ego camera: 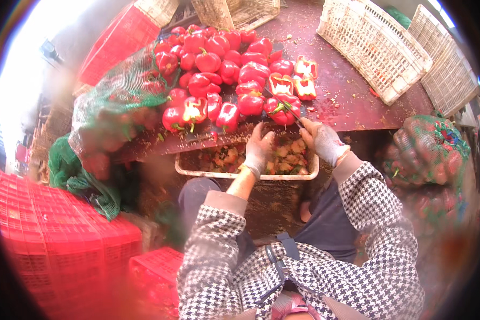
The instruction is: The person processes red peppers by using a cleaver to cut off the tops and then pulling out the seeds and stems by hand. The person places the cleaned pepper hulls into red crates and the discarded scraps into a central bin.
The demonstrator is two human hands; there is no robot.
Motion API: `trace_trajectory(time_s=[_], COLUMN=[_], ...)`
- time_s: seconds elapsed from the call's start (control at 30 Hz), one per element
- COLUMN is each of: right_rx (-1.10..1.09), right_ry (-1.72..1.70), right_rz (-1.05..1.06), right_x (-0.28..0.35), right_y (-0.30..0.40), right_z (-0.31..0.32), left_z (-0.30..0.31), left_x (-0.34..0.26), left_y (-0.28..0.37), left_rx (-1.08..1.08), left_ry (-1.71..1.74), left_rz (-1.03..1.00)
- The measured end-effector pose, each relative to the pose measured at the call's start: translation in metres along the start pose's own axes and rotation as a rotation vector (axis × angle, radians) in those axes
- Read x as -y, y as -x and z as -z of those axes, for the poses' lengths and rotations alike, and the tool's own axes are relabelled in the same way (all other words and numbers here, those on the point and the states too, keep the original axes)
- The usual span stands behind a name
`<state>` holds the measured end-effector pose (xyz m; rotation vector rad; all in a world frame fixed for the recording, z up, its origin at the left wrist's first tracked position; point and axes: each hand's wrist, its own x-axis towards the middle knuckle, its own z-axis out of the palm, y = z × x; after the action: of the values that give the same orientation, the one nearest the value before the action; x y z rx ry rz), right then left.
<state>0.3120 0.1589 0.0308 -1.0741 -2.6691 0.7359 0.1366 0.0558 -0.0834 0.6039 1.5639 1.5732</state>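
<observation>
My right hand, in a thin pale glove, grips a knife whose blade lies across a red bell pepper with a green stem at the table's near edge. My left hand, gloved too, hangs over the crate's near half with its fingers apart and nothing seen in it. Whole red bell peppers are heaped beyond my hands. Cut pepper halves lie at the right of the heap, their pale insides showing. Another cut pepper sits at the left front.
Under the table edge stands a crate of pepper scraps. White plastic crates stand at the back right. Mesh sacks flank me, with red crates at the left.
</observation>
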Motion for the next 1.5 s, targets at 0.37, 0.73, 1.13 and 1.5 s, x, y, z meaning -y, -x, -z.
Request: trace_trajectory(time_s=[0.37,0.73,1.13,1.5], right_rx=[-0.636,-0.674,-0.333,-0.353], right_ry=[-0.093,0.253,-0.02,-0.113], right_rz=[0.109,0.09,0.287,0.721], right_x=[-0.056,-0.065,0.021,0.081], right_y=[-0.015,-0.065,-0.064,-0.006], right_z=[0.023,0.006,-0.072,-0.066], left_z=[-0.015,-0.023,0.012,0.021], left_x=[-0.046,-0.048,-0.041,-0.041], left_y=[0.006,-0.007,0.003,0.029], left_rx=[0.0,-0.013,0.34,0.327], left_ry=[0.109,-0.057,0.483,1.119], left_rz=[0.178,0.095,0.059,0.14])
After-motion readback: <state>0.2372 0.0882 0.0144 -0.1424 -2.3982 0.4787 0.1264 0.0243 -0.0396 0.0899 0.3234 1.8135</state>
